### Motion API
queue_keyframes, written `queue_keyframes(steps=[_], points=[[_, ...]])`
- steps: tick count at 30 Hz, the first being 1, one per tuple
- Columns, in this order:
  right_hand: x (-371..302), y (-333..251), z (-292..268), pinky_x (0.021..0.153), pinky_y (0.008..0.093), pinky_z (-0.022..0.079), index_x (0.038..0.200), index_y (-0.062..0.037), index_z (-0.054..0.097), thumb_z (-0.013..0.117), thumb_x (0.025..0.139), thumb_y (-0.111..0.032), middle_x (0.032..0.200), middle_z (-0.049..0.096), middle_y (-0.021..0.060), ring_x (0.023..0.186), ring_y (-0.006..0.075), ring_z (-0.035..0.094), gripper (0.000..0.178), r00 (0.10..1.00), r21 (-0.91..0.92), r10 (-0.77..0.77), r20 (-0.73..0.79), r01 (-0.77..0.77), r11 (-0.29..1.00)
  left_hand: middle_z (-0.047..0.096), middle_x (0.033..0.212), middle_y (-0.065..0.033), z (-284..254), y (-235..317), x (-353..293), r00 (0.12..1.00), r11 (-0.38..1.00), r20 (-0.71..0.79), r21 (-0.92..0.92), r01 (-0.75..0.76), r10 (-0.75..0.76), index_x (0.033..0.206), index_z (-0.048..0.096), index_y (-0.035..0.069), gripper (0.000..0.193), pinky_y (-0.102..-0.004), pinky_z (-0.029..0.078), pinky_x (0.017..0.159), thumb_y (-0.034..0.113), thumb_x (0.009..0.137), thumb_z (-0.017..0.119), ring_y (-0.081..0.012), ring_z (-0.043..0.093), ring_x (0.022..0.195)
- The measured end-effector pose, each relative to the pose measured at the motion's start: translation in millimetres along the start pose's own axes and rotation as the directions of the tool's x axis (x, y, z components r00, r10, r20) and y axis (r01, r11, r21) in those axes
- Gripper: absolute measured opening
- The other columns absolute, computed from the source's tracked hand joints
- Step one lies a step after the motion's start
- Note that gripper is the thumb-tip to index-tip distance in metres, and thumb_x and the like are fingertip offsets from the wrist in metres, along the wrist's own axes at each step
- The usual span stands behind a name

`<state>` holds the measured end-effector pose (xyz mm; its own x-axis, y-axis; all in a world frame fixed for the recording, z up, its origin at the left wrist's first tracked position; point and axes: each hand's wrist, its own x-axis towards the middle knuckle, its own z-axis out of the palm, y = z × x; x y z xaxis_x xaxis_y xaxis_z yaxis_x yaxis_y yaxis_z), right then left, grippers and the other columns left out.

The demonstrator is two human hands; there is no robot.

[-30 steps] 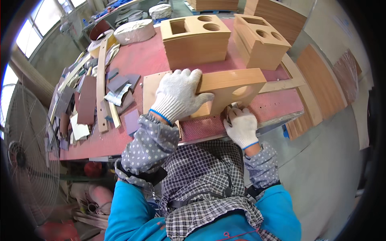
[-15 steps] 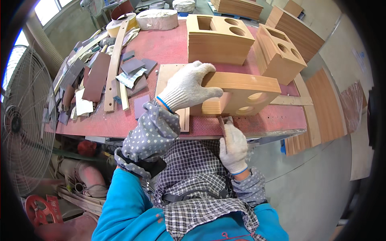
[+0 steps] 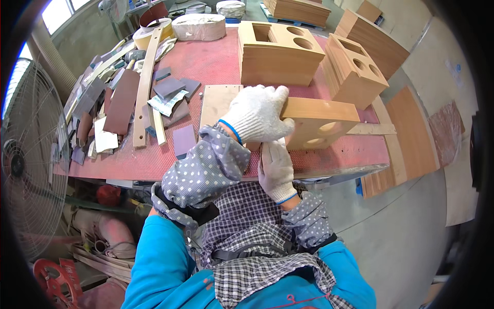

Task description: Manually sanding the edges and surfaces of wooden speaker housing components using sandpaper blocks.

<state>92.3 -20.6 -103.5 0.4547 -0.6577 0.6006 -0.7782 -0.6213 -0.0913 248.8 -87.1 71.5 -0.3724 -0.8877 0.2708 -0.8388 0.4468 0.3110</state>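
A head-worn fisheye looks down at the hands (image 3: 256,113) and workbench (image 3: 211,62).

Left hand (image 3: 257,113) and right hand (image 3: 277,170), mid-frame: matt white knitted cloth gloves (image 3: 248,121), ribbed cuffs; wooden block (image 3: 320,109) beside them is smooth, faint sheen along the top. Tabletop (image 3: 357,149) surface is red, finely dimpled, matt; cut-out wood stacks (image 3: 278,68) upper centre look smooth, satin-ish; flat brown sheet (image 3: 122,105) at left is matt. Fan guard (image 3: 40,154), left edge, is metal wire; wrap (image 3: 443,131) at right is glossy clear plastic film; grey floor (image 3: 396,221) lower right looks smooth.
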Motion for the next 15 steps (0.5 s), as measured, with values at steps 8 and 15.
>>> queue_keyframes(steps=[8,15], points=[[6.2,0.2,-7.0,0.118,0.0518,0.045,0.137,0.0107,0.059,0.074,0.085,-0.015,0.139,0.061,0.0257,0.134,0.0451,0.054,0.06,0.952,0.088,0.073,0.299,-0.104,0.991,0.075,0.105,-0.0225,-0.1,-0.8,-2.4,0.997,0.995,0.066,0.087,-0.055,0.049,0.13,0.07,0.01,0.072,-0.0534,0.058,0.086,0.071,0.092,0.069,-0.0409,0.075,0.098],[20.8,10.9,10.3,0.102,0.0488,0.049,0.108,0.001,0.067,0.07,0.084,-0.012,0.111,0.065,0.0204,0.112,0.0395,0.061,0.028,0.971,0.06,0.06,0.232,-0.076,0.995,0.075,0.107,-0.023,-0.7,8.5,5.2,0.994,0.994,0.102,0.093,-0.055,0.045,0.127,0.07,0.007,0.065,-0.052,0.06,0.085,0.062,0.092,0.073,-0.0404,0.075,0.099]])
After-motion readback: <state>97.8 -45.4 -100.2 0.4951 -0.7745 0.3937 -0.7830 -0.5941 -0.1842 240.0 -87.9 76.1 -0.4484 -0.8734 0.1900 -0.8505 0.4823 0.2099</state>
